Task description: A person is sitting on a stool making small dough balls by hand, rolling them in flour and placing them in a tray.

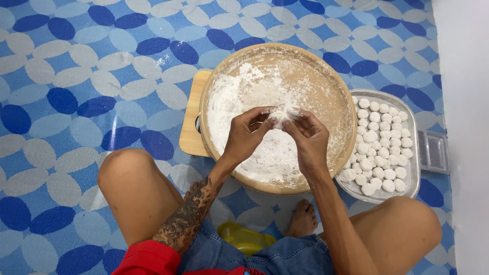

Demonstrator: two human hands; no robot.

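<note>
Dough (pixel 281 114) pinched between both my hands, left (pixel 248 133) and right (pixel 307 140), over floured tray (pixel 336 97) | balls (pixel 379 145) already filled dish (pixel 413 127) right of my grip | flour remained beneath; this piece not yet round.

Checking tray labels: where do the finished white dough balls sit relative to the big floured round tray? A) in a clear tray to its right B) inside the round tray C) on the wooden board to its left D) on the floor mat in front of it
A: the white dough balls fill a clear tray right of the floured round tray, while both hands pinch one dough piece over it.
</note>
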